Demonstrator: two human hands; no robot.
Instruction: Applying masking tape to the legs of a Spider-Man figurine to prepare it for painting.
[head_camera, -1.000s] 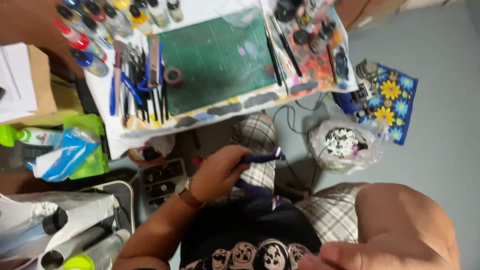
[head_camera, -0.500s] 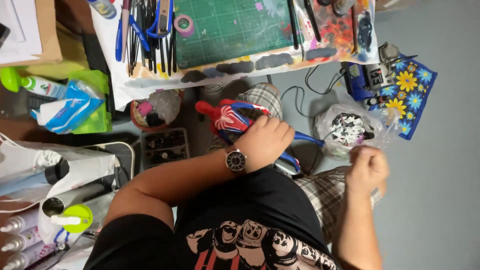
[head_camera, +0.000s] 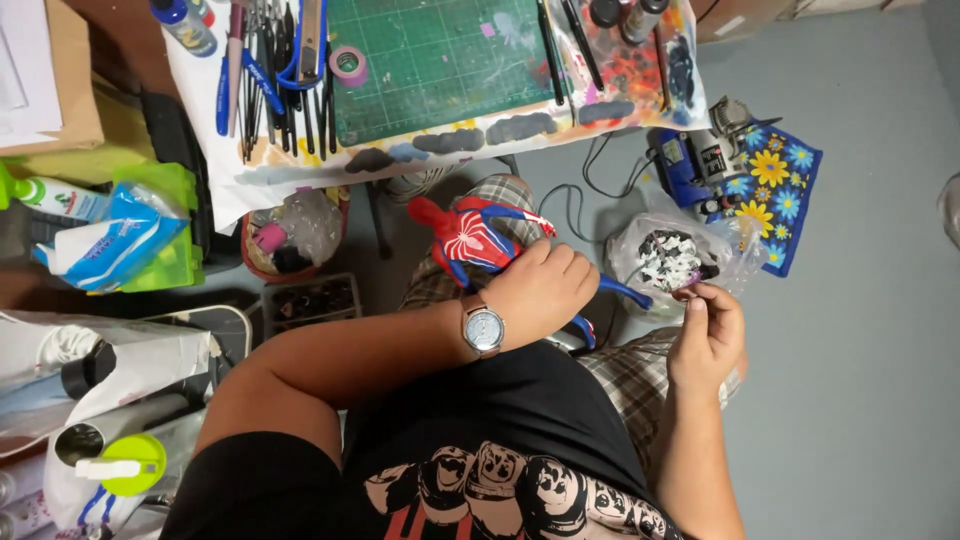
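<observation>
Figure gripped over the lap, small piece pinched beside it

The left hand (head_camera: 540, 290) is closed around the red and blue toy figure (head_camera: 475, 235), holding it above the person's lap with its head and chest sticking out past the knuckles toward the tabletop (head_camera: 300, 170) and a blue leg trailing out the other side. The right hand (head_camera: 708, 335) is near, a little apart, with fingertips pinched on something too small to make out, just below the clear plastic bag (head_camera: 670, 262) of black and white bits on the floor. As a judgement, the work looks mid-way: the figure is in hand and the small piece not yet brought to it; the green cutting mat (head_camera: 440, 60) lies unused.
</observation>
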